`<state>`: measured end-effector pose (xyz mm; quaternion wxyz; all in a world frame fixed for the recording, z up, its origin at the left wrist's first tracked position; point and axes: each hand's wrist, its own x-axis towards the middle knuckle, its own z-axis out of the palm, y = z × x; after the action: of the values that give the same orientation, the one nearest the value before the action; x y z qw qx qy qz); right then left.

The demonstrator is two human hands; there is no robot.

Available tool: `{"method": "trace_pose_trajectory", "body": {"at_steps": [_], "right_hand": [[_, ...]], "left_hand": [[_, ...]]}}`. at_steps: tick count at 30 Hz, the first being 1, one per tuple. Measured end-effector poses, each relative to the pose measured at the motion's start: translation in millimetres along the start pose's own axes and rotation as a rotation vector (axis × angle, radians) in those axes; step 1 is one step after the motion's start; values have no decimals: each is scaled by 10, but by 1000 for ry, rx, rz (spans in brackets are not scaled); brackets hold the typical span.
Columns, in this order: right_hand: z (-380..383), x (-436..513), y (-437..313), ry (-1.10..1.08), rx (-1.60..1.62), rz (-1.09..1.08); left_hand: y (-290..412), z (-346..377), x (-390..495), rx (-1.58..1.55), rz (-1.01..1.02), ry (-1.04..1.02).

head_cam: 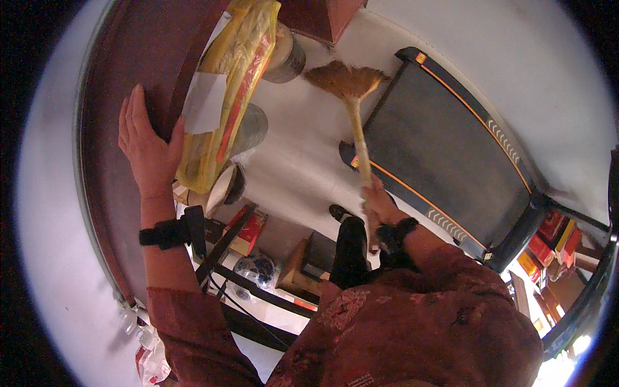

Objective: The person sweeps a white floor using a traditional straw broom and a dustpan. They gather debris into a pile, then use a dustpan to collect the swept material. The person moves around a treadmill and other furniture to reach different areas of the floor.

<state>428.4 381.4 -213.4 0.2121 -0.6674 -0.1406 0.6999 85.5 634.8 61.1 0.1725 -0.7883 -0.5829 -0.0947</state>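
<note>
My right hand [382, 205] is closed around the handle of a short broom [357, 121]. The broom's brown, fan-shaped bristles [346, 80] are at the far end, over the pale floor. Flat and with its fingers extended, my left hand [152, 140] rests by the edge of a dark reddish-brown tabletop [121, 63]. Its thumb lies close to a sheet of white paper [205, 104] and a yellow plastic bag [242, 63]; whether it touches them I cannot tell. Something long and red shows through the bag.
A treadmill [445, 140] with orange side lines lies to the right. Round containers [249, 128] stand on the floor beside the table. Below the left arm are dark frame bars [261, 285], a red box [251, 232] and a cardboard box [292, 266]. A reddish-brown piece of furniture [314, 17] stands at the far end.
</note>
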Motion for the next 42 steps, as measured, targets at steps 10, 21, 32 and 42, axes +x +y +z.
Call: {"method": "trace_pose_trajectory", "body": {"at_steps": [10, 21, 32, 42], "right_hand": [[-1472, -870, -367, 171, -466, -138], [-1533, 1034, -678, 395, -163, -119], [-1114, 228, -53, 297, -578, -321], [-971, 886, -1068, 467, 71, -348]], "left_hand": [[-49, 64, -5, 28, 23, 42], [-52, 64, -21, 33, 14, 35], [-40, 38, 0, 6, 16, 17], [-1, 11, 33, -10, -30, -40]]}}
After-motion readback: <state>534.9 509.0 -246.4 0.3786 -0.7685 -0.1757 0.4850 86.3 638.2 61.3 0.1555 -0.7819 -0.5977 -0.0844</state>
